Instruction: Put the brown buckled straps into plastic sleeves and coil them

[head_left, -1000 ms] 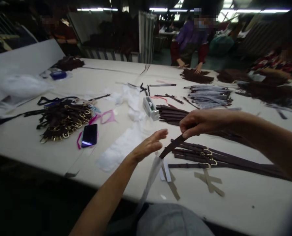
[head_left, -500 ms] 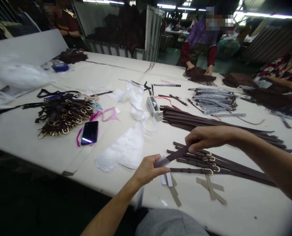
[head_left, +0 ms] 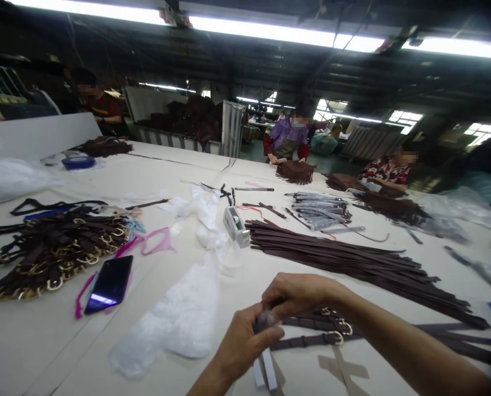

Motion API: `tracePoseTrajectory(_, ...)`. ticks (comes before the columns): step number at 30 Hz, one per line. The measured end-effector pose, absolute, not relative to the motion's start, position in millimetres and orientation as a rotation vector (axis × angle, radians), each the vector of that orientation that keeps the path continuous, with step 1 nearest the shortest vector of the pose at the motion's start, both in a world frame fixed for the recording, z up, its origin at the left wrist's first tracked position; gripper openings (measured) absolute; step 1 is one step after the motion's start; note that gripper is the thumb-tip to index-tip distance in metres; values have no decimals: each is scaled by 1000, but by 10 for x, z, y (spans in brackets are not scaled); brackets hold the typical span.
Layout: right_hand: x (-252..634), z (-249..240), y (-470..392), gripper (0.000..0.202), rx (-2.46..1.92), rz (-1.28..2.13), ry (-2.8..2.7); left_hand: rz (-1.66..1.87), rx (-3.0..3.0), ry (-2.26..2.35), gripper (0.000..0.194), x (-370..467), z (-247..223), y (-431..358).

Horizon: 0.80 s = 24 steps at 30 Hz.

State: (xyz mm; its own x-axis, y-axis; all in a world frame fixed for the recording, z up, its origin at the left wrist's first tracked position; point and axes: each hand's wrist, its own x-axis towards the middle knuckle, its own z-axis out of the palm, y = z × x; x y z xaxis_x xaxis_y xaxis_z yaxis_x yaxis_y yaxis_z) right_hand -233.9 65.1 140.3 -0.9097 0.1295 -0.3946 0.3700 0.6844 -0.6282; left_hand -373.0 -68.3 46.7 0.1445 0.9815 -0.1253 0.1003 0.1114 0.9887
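My left hand (head_left: 245,335) is closed round the end of a dark strap in clear plastic wrap (head_left: 265,321), low in the middle of the view. Right against it, my right hand (head_left: 295,297) is closed with its fingers pinched at the same wrapped end; most of the strap is hidden by the hands. Brown straps with gold buckles (head_left: 307,341) lie under and beside my right hand. White paper strips (head_left: 264,369) are just below my left hand. Beyond the hands, long brown straps (head_left: 336,253) lie in a bundle.
A tape dispenser (head_left: 236,226) stands mid-table near crumpled white sheeting (head_left: 187,313). To the left are a phone (head_left: 110,283) and a heap of buckled straps (head_left: 59,247). Wrapped straps (head_left: 320,210) lie farther back. People work at the table's far side.
The view has tilted up, showing more ceiling lights. My right hand has come in against my left hand at the wrapped end; the strap stretched between them before is now mostly hidden.
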Motion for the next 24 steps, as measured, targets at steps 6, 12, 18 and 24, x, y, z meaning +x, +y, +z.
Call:
tracePoseTrajectory(6, -2273, 1306, 543, 21, 653, -1457, 2638, 1100, 1106, 1113, 39, -3702, 432, -775)
tracePoseTrajectory(12, -2413, 1142, 354, 18, 1058, -2088, 2469, 1154, 911, 1093, 32, -3791, 558, -821)
tracePoseTrajectory(18, -2614, 1153, 215, 19, 1070, -2044, 2696, 1356, 893, 1308, 33, -3760, 653, -836)
tracePoseTrajectory(24, -2550, 1115, 120, 33, 1201, -1996, 2780, 1504, 919, 1458, 31, -3700, 556, -854)
